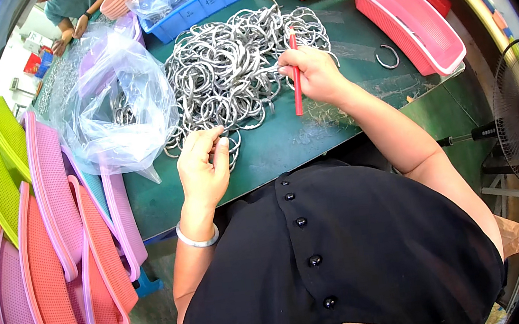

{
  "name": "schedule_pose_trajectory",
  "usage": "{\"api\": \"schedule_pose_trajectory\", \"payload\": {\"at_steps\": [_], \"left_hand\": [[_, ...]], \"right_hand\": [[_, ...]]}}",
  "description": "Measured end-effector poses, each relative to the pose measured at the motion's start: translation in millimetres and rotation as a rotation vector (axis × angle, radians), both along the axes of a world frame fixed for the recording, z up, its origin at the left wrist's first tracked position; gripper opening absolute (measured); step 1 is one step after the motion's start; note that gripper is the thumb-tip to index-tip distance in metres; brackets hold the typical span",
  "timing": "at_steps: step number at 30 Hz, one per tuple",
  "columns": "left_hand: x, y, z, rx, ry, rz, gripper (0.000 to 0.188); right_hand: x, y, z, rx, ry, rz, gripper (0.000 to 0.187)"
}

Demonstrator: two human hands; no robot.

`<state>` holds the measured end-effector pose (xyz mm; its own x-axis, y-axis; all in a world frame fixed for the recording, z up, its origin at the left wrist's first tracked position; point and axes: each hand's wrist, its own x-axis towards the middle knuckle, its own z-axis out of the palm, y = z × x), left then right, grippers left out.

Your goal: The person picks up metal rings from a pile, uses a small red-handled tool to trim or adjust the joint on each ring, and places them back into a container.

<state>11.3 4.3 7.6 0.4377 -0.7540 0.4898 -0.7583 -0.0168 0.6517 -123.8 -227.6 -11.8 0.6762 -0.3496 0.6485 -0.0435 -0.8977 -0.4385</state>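
A large heap of silver metal rings [216, 70], open hoops by their look, lies on the green table in front of me. My right hand [313, 72] is closed round a red pencil-like stick [297, 89], which stands nearly upright over the right side of the heap. A ring's end shows at that hand's fingertips; whether they grip it I cannot tell. At the heap's near edge, my left hand [202, 169] has its fingers bent toward the thumb, pinching a metal ring [238, 148]. A light bangle [197, 235] circles my left wrist.
A clear plastic bag [126, 107] lies left of the heap. Baskets [53, 200] stack at the left; a blue crate [198, 4] stands behind. At right are a pink basket [384, 14], a lone ring [387, 57] and a fan [516, 111]. Another person's hands [72, 36] show far left.
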Motion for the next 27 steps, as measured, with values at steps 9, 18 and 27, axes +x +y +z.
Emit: {"api": "schedule_pose_trajectory", "payload": {"at_steps": [9,18,27], "left_hand": [[-5.6,-1.6,-0.7,0.054,0.038,-0.032,0.016],[-6.3,1.8,-3.5,0.082,0.068,-0.044,0.016],[-9.2,0.9,-8.3,0.107,0.094,-0.072,0.016]], "right_hand": [[6.7,8.1,21.9,0.304,-0.014,0.054,0.008],[5.6,7.2,44.8,0.265,0.277,0.043,0.014],[-9.8,5.2,44.1,0.169,0.347,-0.001,0.014]]}}
